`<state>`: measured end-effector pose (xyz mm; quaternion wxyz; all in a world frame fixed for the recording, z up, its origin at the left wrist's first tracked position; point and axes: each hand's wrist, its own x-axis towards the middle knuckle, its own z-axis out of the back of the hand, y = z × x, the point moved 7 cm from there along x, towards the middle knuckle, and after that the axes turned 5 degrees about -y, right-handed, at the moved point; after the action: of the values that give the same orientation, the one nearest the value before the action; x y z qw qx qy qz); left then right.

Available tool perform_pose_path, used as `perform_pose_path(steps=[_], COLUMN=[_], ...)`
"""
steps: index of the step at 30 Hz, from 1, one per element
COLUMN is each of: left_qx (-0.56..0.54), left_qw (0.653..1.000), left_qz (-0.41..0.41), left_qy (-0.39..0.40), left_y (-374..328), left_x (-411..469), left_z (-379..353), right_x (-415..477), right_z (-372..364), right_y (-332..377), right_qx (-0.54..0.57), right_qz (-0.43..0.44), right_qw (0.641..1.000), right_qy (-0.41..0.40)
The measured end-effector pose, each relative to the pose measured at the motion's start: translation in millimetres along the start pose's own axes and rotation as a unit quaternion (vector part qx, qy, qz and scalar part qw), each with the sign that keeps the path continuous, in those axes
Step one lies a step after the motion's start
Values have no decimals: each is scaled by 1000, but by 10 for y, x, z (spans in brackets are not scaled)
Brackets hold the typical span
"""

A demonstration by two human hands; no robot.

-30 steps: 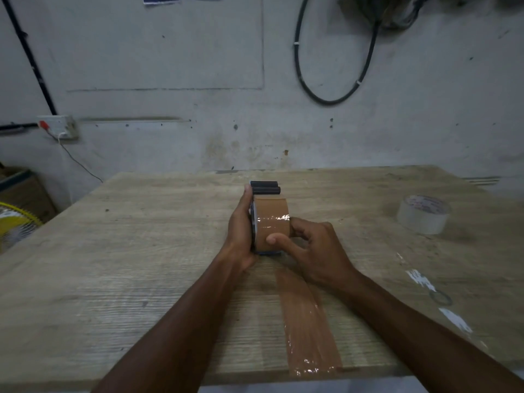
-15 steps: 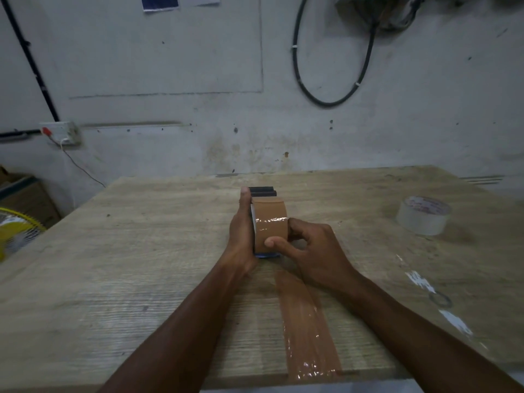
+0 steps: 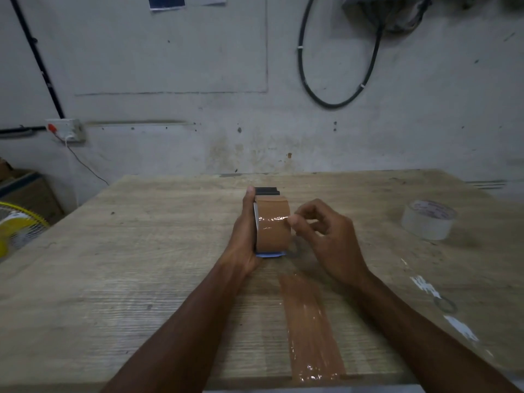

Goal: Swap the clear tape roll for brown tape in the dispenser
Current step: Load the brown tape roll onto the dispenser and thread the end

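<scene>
Left hand (image 3: pixel 245 239) clamps the dispenser (image 3: pixel 268 252) upright, brown tape roll (image 3: pixel 273 225) seated against its fingers, roll face toward the wearer. Right hand (image 3: pixel 326 236), the nearer one for picking, holds nothing, thumb and forefinger pinched narrow at the roll's right edge. Clear tape roll (image 3: pixel 428 219) lies well apart, beyond the right knuckles.

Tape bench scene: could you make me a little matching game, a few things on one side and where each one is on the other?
Things:
1. brown roll
2. clear roll
3. brown strip
4. fan

Places:
A. stuck flat on the table's near edge
B. lying alone on the table's right side
C. off the table's left edge
D. held by the left hand

Pairs: 1-D, 2-B, 3-A, 4-C
</scene>
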<state>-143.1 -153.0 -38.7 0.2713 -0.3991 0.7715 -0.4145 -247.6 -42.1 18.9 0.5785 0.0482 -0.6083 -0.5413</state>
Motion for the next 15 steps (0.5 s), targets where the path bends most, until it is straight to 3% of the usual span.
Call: perform_pose_path(steps=[6, 15], left_qx=[20, 40], left_qw=[1000, 999], left_qz=[20, 23], left_qy=[5, -2], left_y=[20, 13], left_x=[8, 10], left_z=[-6, -10], right_x=[235, 406], right_z=[87, 57], right_y=[218, 324], right_qx=[-78, -143], right_qz=[80, 126], right_qw=[994, 981], right_qy=[12, 37])
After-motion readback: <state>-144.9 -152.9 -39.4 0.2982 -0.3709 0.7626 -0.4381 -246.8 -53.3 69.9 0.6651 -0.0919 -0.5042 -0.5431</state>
